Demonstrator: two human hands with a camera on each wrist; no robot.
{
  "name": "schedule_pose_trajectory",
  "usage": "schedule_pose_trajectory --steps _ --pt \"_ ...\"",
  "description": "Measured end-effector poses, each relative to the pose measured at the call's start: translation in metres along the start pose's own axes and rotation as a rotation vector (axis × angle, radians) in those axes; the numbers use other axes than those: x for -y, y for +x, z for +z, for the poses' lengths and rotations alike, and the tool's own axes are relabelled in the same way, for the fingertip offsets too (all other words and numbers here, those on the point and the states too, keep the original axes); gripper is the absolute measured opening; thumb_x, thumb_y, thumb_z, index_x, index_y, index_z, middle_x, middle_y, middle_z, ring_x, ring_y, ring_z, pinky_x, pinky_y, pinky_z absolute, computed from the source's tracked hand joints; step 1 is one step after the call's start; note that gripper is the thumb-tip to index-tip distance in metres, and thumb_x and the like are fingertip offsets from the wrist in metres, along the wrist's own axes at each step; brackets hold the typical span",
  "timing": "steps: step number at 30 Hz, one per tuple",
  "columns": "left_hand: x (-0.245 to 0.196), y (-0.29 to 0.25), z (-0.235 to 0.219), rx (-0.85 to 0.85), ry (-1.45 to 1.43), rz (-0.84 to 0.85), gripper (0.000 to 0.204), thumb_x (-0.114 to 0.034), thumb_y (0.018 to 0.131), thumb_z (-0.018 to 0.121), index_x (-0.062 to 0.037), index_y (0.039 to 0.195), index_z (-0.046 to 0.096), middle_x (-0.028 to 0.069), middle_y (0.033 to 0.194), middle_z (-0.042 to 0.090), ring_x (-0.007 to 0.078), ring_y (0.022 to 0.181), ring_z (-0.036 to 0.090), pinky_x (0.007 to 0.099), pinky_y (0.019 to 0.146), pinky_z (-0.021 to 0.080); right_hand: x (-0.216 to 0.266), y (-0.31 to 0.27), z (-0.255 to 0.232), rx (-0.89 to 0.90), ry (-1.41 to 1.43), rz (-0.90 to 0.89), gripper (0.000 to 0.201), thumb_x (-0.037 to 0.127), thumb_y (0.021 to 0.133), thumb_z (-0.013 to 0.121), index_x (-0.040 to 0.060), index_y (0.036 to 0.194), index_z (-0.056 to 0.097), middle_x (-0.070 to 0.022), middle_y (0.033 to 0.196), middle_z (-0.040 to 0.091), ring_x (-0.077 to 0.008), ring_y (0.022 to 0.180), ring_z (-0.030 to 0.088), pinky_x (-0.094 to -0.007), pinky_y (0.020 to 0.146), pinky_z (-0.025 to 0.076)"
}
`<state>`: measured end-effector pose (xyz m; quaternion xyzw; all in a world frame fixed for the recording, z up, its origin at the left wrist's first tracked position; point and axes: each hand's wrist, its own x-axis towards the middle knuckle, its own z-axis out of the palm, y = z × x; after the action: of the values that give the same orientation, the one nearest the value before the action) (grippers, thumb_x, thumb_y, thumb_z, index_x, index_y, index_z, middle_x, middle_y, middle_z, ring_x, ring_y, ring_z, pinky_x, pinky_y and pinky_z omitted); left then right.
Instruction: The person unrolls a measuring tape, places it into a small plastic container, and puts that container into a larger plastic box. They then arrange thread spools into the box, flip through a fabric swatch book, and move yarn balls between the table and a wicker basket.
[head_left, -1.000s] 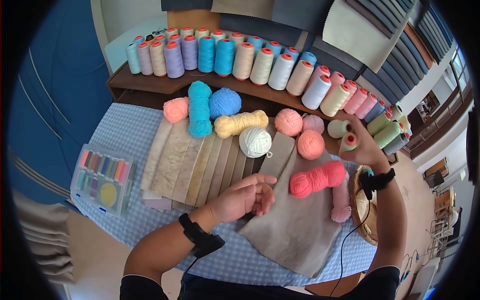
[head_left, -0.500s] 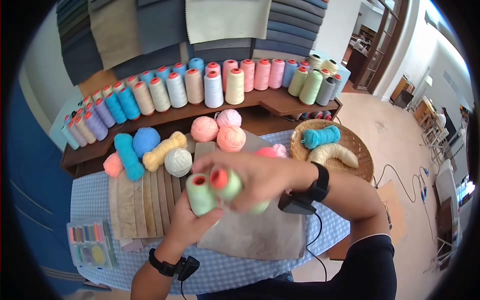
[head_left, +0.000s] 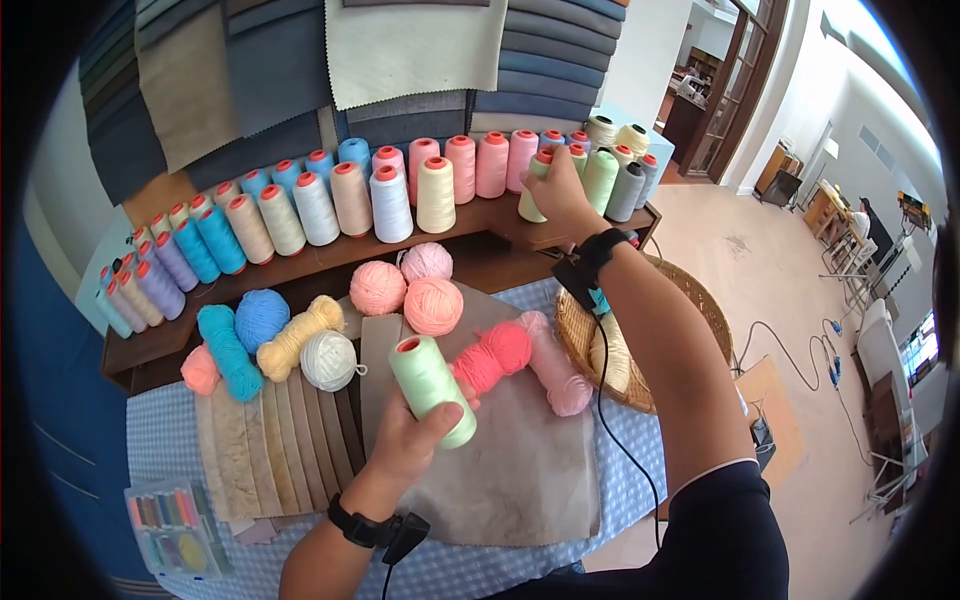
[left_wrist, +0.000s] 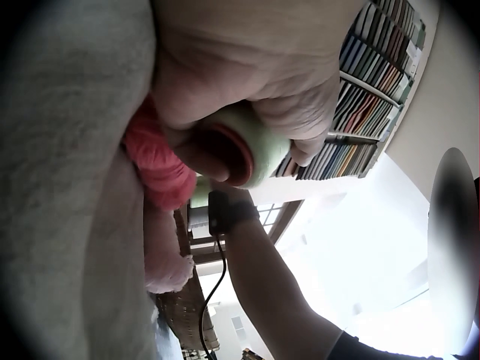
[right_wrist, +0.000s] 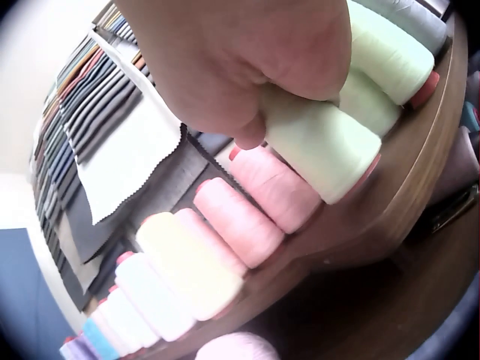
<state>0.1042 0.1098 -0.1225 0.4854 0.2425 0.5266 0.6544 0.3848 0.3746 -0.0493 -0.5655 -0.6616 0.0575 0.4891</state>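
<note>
Over the grey-brown cloth (head_left: 490, 480), my left hand (head_left: 405, 440) grips a pale green thread cone (head_left: 428, 380), tilted with its red-rimmed top away from me. The left wrist view shows the red inner rim of that cone (left_wrist: 262, 142) close to the fingers. Out at the wooden shelf (head_left: 470, 222), my right hand (head_left: 562, 205) holds a second pale green cone (right_wrist: 322, 150) by its upper part. Its base is at the shelf's surface, beside pink cones (right_wrist: 240, 221) and other green cones (right_wrist: 394, 52). A red yarn skein (head_left: 490, 358) lies just beyond the left hand.
Thread cones in many colours line the shelf, with fabric samples (head_left: 415, 50) hanging behind. Yarn balls (head_left: 433, 305) and skeins lie on the fabric swatches (head_left: 270, 440). A wicker basket (head_left: 700, 295) stands under the right forearm; a clear box (head_left: 175, 530) sits front left.
My right hand first held two green cones at the right, then brought them to the left hand, which took one. The right hand has since moved to the shelf with the other.
</note>
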Motion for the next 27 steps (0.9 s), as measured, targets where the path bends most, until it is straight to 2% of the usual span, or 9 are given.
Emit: schedule_pose_trajectory --steps 6,8,9,11,15,17,18,20,27 --pt "0.009 -0.009 -0.006 0.048 -0.052 0.032 0.065 -0.039 0.08 0.082 -0.0053 0.126 0.051 0.0104 0.108 0.065 0.0229 0.096 0.067 0.0386 0.084 0.056 -0.007 0.006 0.004 -0.052 -0.107 -0.107 0.061 0.013 0.082 0.076 0.0008 0.134 0.047 -0.0237 0.126 0.057 -0.0378 0.116 0.059 -0.0416 0.098 0.048" --pt "0.014 -0.011 -0.01 0.076 -0.039 0.014 0.065 -0.039 0.08 0.083 -0.0059 0.126 0.051 0.0104 0.108 0.065 0.0229 0.096 0.067 0.0389 0.084 0.055 0.011 -0.007 -0.003 -0.157 -0.293 -0.197 0.069 0.01 0.077 0.079 0.0026 0.137 0.046 -0.023 0.128 0.052 -0.0406 0.119 0.055 -0.044 0.098 0.048" --pt "0.014 -0.011 -0.01 0.075 -0.044 0.014 0.065 -0.039 0.08 0.083 -0.0059 0.126 0.051 0.0104 0.108 0.065 0.0229 0.096 0.067 0.0389 0.084 0.055 0.018 -0.014 -0.008 -0.154 -0.297 -0.198 0.069 0.01 0.077 0.079 0.0026 0.137 0.046 -0.023 0.128 0.052 -0.0406 0.119 0.055 -0.044 0.098 0.048" --pt "0.013 -0.011 -0.01 0.077 -0.057 0.022 0.065 -0.039 0.08 0.083 -0.0064 0.126 0.051 0.0102 0.108 0.065 0.0227 0.096 0.067 0.0388 0.084 0.055 0.028 -0.022 -0.017 -0.045 -0.619 -0.31 0.066 0.004 0.075 0.076 0.0009 0.134 0.046 -0.0228 0.123 0.051 -0.0415 0.113 0.056 -0.0462 0.095 0.049" --pt "0.018 -0.012 -0.013 0.092 -0.065 0.041 0.063 -0.037 0.08 0.083 -0.0064 0.126 0.051 0.0101 0.108 0.065 0.0229 0.097 0.066 0.0394 0.085 0.055 0.017 -0.02 -0.011 -0.048 -0.547 -0.231 0.073 0.002 0.073 0.077 0.0057 0.139 0.045 -0.0219 0.125 0.049 -0.0403 0.117 0.054 -0.045 0.096 0.05" --pt "0.017 -0.013 -0.014 0.118 -0.042 0.045 0.063 -0.034 0.08 0.083 -0.007 0.126 0.051 0.0102 0.109 0.065 0.0234 0.098 0.066 0.0402 0.086 0.055 0.009 -0.016 -0.009 -0.14 -0.584 -0.327 0.059 -0.002 0.077 0.068 0.0025 0.131 0.046 -0.0231 0.12 0.051 -0.0416 0.104 0.061 -0.0459 0.084 0.054" --pt "0.015 -0.013 -0.013 0.118 -0.041 0.049 0.063 -0.034 0.08 0.083 -0.007 0.126 0.051 0.0102 0.109 0.065 0.0234 0.098 0.066 0.0402 0.086 0.055 0.01 -0.016 -0.008 -0.142 -0.583 -0.331 0.059 -0.002 0.077 0.068 0.0025 0.131 0.046 -0.0231 0.12 0.051 -0.0416 0.104 0.061 -0.0459 0.084 0.054" --pt "0.012 -0.013 -0.011 0.109 -0.074 0.039 0.057 -0.024 0.079 0.083 -0.005 0.122 0.051 0.0075 0.104 0.066 0.0179 0.097 0.065 0.037 0.087 0.053 0.012 -0.017 -0.005 -0.046 -0.548 -0.214 0.049 -0.001 0.078 0.065 0.0018 0.124 0.048 -0.0251 0.119 0.051 -0.043 0.1 0.063 -0.047 0.083 0.055" --pt "0.013 -0.013 -0.01 0.126 -0.05 0.078 0.056 -0.019 0.078 0.083 -0.0049 0.122 0.051 0.0068 0.104 0.066 0.0177 0.098 0.065 0.0368 0.088 0.053 0.009 -0.036 -0.004 0.075 -0.549 -0.105 0.037 0.009 0.083 0.066 0.0029 0.117 0.054 -0.0242 0.113 0.058 -0.0431 0.098 0.066 -0.0481 0.082 0.055"
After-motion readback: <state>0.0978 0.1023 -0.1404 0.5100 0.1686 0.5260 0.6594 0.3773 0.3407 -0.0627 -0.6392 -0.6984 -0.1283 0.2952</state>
